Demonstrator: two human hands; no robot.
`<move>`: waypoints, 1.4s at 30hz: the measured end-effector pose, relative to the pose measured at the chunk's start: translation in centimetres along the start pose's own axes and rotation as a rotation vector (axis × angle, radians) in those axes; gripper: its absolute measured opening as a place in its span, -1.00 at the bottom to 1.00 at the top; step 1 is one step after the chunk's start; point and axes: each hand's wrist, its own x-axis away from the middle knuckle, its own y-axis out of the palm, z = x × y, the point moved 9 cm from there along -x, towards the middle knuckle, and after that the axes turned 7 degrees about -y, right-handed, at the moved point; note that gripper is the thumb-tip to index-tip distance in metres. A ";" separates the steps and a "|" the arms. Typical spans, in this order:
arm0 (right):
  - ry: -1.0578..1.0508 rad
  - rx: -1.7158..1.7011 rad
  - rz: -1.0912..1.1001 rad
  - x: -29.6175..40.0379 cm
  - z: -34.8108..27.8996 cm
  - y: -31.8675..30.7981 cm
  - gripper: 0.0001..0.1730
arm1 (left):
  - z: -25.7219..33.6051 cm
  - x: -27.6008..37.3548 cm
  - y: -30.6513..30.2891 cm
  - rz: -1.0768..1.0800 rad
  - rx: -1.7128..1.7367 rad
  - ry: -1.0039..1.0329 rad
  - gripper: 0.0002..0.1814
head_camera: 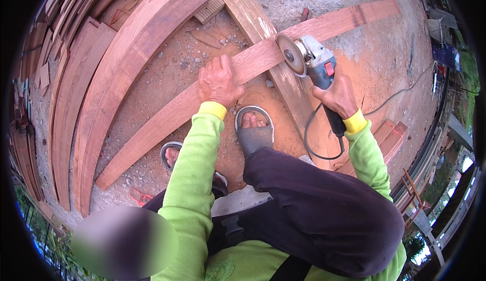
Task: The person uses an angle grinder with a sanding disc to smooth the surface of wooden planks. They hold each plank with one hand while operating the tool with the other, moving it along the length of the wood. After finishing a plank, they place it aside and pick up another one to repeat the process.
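A long reddish wooden board (167, 112) lies slantwise across a second wooden plank (294, 91) on the ground. My left hand (219, 79) grips the reddish board by its edge, left of where the two cross. In my right hand (339, 94) is an angle grinder (319, 62) with a blue body and a red switch, held around its body. Its round disc (291, 55) is at the reddish board, just above the crossing; whether it touches the wood or spins, I cannot tell. A black cord loops from the grinder's rear end.
Long wooden boards (110, 79) lie stacked at the left. Short wood pieces (391, 136) lie at the right, near the cord (395, 94) on the dirt. My sandalled foot (255, 131) is close below the crossing. A grooved wood block (209, 5) lies at the top.
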 end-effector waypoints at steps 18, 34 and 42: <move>0.010 0.008 -0.024 -0.2 -0.1 0.1 -0.30 | 0.2 0.0 -0.5 0.017 0.018 0.009 -0.50; 0.029 -0.004 -0.024 -0.7 -0.2 0.1 -0.29 | 0.1 0.0 -0.4 0.017 0.021 0.007 -0.49; -0.028 -0.024 0.012 -0.8 -0.4 0.1 -0.27 | 0.2 0.0 -0.4 0.011 0.025 0.007 -0.50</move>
